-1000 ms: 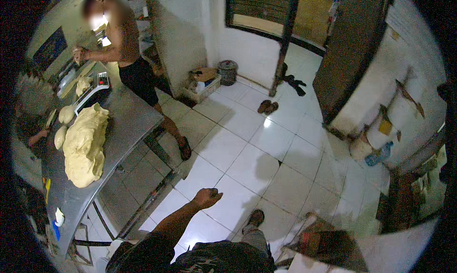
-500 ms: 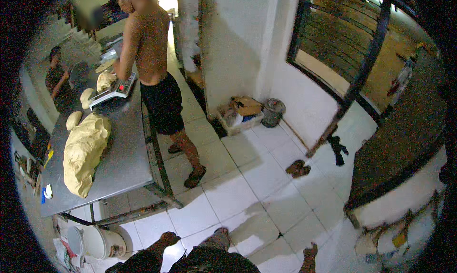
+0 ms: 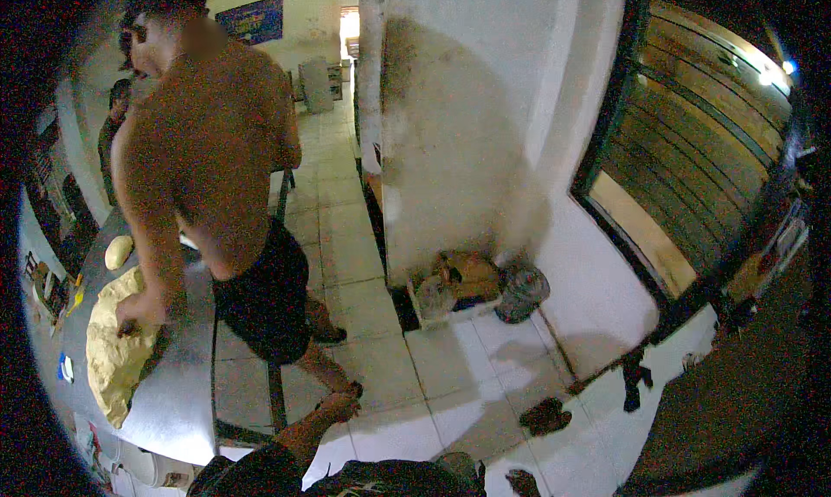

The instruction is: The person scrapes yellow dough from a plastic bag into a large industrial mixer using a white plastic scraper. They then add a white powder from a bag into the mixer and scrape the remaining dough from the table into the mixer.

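My left hand [image 3: 339,405] hangs over the tiled floor at the lower middle, its fingers loosely apart and nothing visible in them. At the lower edge my right hand [image 3: 523,482] shows only as a small, dark, blurred shape, so its fingers cannot be read. Neither hand touches the steel table [image 3: 177,410] at left. On that table lies a long mass of pale yellow dough [image 3: 117,350], with a co-worker's hand [image 3: 143,311] pressed on its upper part. A small rounded dough piece [image 3: 119,252] sits beyond it.
A shirtless co-worker [image 3: 208,142] in black shorts stands beside the table at left, close ahead. Against the wall are a crate with a cardboard box [image 3: 467,276] and a dark round bundle [image 3: 523,291]. Sandals [image 3: 545,416] lie on the floor. White buckets [image 3: 138,462] stand below the table.
The co-worker has turned from the scale and reached down to the large dough, now nearer to me. My view has come closer; my left hand shows farther forward, my right hand lower and further left.
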`<state>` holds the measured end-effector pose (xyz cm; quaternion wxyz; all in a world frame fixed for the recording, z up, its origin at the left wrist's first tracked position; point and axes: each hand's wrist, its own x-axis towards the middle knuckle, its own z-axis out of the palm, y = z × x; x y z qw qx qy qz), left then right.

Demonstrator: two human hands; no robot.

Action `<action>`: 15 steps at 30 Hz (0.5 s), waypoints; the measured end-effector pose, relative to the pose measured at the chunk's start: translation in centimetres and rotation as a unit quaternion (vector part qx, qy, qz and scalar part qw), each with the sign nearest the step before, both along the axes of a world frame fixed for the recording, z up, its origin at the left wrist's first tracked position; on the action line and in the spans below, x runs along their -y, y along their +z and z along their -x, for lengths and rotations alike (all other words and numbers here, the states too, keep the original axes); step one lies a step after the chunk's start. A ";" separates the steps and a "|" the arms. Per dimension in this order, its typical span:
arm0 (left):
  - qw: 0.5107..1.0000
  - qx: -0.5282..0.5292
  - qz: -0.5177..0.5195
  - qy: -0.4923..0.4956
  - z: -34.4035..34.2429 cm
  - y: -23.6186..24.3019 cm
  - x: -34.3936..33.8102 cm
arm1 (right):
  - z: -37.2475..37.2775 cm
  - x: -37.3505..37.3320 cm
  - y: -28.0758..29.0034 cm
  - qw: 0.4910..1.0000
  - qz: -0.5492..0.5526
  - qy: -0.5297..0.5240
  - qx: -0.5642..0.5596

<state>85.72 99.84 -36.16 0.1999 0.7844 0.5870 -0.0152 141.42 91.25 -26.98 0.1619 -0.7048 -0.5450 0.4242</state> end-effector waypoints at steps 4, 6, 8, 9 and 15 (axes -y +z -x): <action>0.968 0.172 -0.003 0.182 -2.7 6.5 -12.1 | -1.3 -13.6 -1.2 0.998 0.063 -0.008 0.011; 0.963 0.106 -0.004 0.246 -4.4 9.2 -17.1 | -1.4 -22.1 -0.8 0.998 0.060 0.020 0.021; 0.959 0.030 0.064 0.274 -4.8 10.4 -20.5 | -0.5 -30.6 0.2 0.996 0.042 0.066 0.033; 0.955 -0.012 0.131 0.264 -4.9 10.8 -22.7 | -0.1 -35.3 0.8 0.995 0.027 0.094 0.037; 0.916 -0.040 0.203 0.343 1.4 6.6 -33.0 | 10.5 -57.3 3.0 0.958 -0.099 0.267 0.031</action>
